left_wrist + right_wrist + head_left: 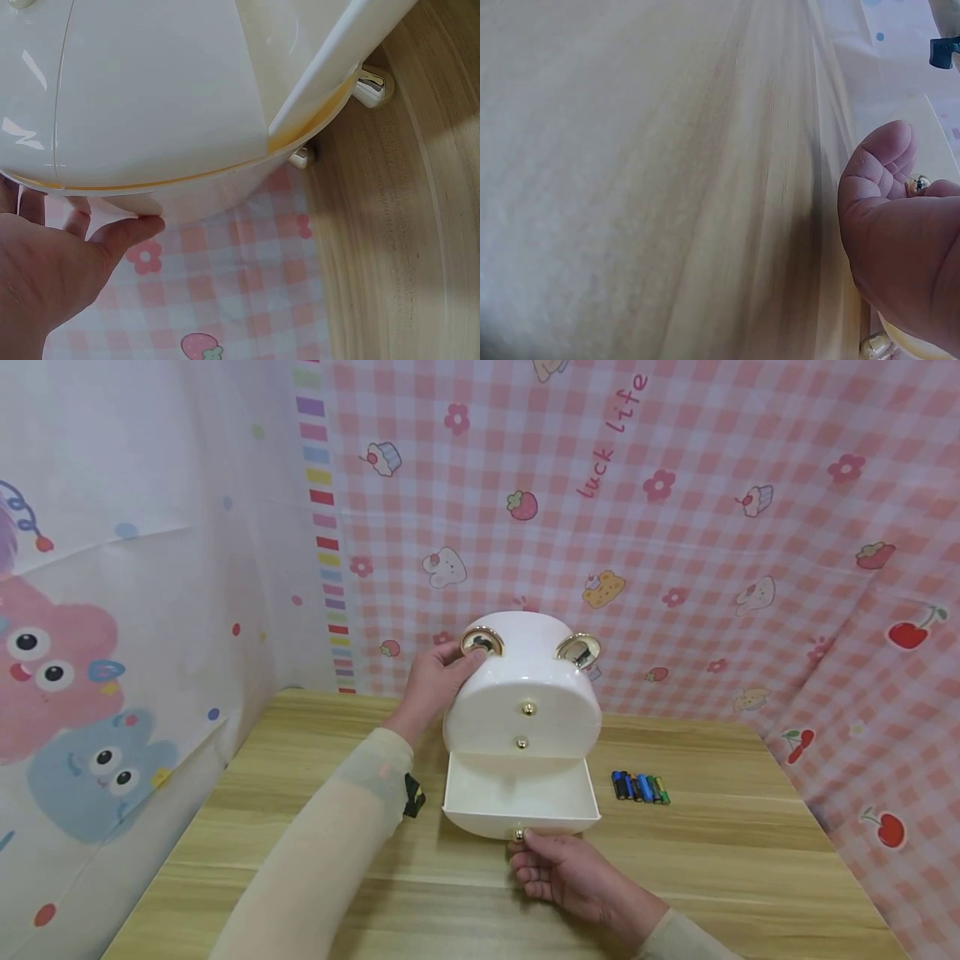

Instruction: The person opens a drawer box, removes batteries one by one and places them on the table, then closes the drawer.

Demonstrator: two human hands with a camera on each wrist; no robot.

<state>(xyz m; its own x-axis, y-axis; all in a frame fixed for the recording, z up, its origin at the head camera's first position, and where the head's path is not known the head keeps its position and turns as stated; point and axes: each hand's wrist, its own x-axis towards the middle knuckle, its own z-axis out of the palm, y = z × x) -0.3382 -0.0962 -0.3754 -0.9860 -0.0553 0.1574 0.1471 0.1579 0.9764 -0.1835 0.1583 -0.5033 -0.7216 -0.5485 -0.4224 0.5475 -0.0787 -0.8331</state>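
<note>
A white drawer box (525, 718) with two gold-rimmed ears stands on the table, its lowest drawer (521, 789) pulled out and bare inside. My left hand (442, 681) holds the box at its upper left side, with the thumb by the left ear (482, 642). In the left wrist view, the left hand (64, 259) lies against the glossy side of the box (157, 97). Low in front, my right hand (566, 872) pinches the gold knob (519, 835) of the open drawer. The right wrist view shows that knob (917, 184) at the fingers of the right hand (900, 232).
Several small batteries (640, 787) lie in a row on the wooden table (712, 860), right of the box. Two more gold knobs (528, 708) sit on the box's front above the drawer. A pink checked cloth (675, 543) hangs behind.
</note>
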